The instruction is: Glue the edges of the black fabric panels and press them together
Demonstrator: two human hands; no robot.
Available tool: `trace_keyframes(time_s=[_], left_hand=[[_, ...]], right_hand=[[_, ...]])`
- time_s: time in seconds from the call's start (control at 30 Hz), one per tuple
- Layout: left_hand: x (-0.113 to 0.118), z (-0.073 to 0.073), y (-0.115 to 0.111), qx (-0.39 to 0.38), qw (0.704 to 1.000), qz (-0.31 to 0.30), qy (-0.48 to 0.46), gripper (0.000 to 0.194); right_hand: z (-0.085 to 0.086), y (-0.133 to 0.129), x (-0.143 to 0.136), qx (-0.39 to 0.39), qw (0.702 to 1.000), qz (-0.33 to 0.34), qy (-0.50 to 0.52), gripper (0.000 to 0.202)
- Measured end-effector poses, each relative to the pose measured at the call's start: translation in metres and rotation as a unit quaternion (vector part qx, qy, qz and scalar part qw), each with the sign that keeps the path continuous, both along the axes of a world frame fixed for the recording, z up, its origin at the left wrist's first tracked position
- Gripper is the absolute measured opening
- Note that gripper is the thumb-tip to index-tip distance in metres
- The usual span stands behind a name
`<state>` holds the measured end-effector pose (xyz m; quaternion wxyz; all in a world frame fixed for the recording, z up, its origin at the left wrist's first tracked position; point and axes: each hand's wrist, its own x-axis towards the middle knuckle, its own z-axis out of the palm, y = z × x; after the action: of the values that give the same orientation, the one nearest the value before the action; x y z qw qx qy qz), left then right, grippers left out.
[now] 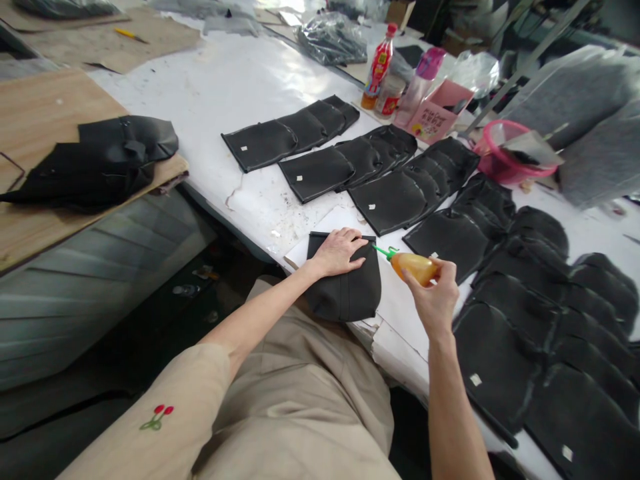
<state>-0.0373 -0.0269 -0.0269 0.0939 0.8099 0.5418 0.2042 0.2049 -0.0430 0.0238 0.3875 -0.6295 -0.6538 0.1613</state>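
Flat on a black leather-like piece lies my left hand, its fingers stretched toward the piece's upper right corner. The piece rests at the table's near edge and partly overhangs it. My right hand is wrapped round a squeeze bottle of amber liquid, which is tilted sideways. Its green nozzle points left, with the tip at the piece's upper right corner; whether it touches cannot be made out. Under the piece, a white sheet shows in part.
Overlapping rows of similar black pieces cover the table's middle and right. Behind them stand a red-labelled bottle, a jar, a pink box and a pink basket. More black material lies on a wooden board at left.
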Motion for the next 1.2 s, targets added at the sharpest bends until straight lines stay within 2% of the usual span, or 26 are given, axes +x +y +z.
trace_keyframes(time_s=[0.43, 0.73, 1.2], left_hand=[[0.000, -0.002, 0.001, 0.005, 1.000, 0.002, 0.012, 0.045], [0.000, -0.002, 0.000, 0.016, 1.000, 0.003, 0.014, 0.045], [-0.001, -0.004, 0.000, 0.024, 1.000, 0.001, 0.011, 0.043]], right_hand=[[0.008, -0.017, 0.010, -0.035, 0.999, 0.001, -0.005, 0.064], [0.006, -0.030, 0.020, -0.031, 0.999, 0.010, -0.020, 0.061], [0.006, -0.058, 0.033, -0.057, 0.998, -0.014, -0.001, 0.066]])
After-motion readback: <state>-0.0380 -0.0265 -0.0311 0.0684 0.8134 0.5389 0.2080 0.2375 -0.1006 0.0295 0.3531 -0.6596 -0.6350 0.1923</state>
